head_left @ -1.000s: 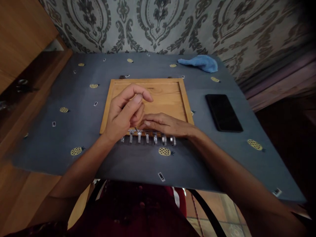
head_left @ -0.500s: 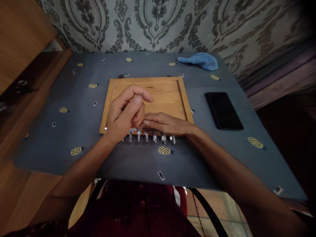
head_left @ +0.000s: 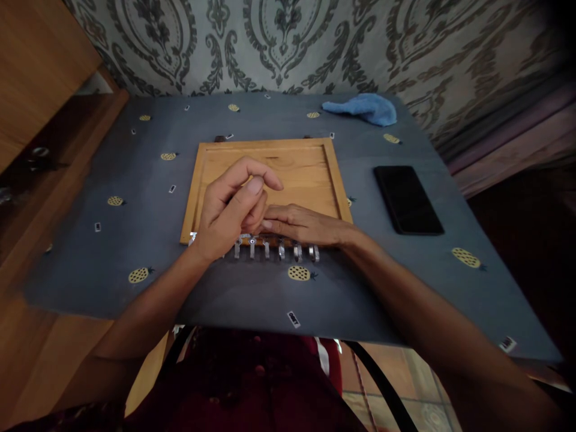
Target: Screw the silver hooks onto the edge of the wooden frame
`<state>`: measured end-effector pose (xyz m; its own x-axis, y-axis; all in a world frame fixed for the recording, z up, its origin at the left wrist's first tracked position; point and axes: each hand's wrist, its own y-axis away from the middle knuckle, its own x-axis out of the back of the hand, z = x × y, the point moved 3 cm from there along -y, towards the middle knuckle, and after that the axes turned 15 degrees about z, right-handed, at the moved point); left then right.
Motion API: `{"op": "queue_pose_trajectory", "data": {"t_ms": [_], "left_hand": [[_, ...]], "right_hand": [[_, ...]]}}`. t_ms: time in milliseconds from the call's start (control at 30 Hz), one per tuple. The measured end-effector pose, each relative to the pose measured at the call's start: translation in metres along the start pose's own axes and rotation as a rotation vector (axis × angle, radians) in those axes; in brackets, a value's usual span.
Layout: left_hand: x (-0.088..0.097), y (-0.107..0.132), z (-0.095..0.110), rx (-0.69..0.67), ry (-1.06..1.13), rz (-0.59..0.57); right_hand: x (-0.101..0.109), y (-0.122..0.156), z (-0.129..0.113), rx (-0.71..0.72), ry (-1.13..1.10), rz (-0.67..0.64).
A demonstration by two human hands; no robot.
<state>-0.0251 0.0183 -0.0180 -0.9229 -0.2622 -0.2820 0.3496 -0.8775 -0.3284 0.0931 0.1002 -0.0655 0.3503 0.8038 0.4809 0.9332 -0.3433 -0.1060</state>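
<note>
A shallow wooden tray (head_left: 294, 171) lies on a grey cloth printed with pineapples (head_left: 135, 204). Several small metal pieces (head_left: 281, 252) stand in a row along the tray's front edge. My left hand (head_left: 225, 213) hovers over the tray's front left part, fingers curled, thumb tip against the index finger; whatever they pinch is hidden. My right hand (head_left: 308, 227) lies flat on the front edge over the metal pieces, fingers stretched out towards the left hand and touching its lower fingers.
A black phone (head_left: 407, 199) lies face up to the right of the tray. A crumpled blue cloth (head_left: 362, 110) sits at the back right by the patterned wall. A wooden cabinet (head_left: 40, 54) stands at the left. Small printed tags dot the cloth.
Both hands stay in nearly the same place. The left hand's thumb and fingers shift slightly; the view has drifted a little.
</note>
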Motion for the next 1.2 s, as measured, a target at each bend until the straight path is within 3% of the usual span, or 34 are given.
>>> {"op": "queue_pose_trajectory", "data": {"t_ms": [600,867,1200], "left_hand": [[-0.008,0.005,-0.001,-0.156,-0.014,0.28],[-0.008,0.006,-0.001,-0.145,-0.018,0.277],[0.007,-0.005,0.023,-0.236,0.021,0.3]], "right_hand": [[-0.001,-0.001,0.003,0.062,-0.018,0.01],[0.0,-0.001,0.003,0.07,-0.016,0.011],[0.0,-0.001,0.005,0.048,-0.008,0.017]]}}
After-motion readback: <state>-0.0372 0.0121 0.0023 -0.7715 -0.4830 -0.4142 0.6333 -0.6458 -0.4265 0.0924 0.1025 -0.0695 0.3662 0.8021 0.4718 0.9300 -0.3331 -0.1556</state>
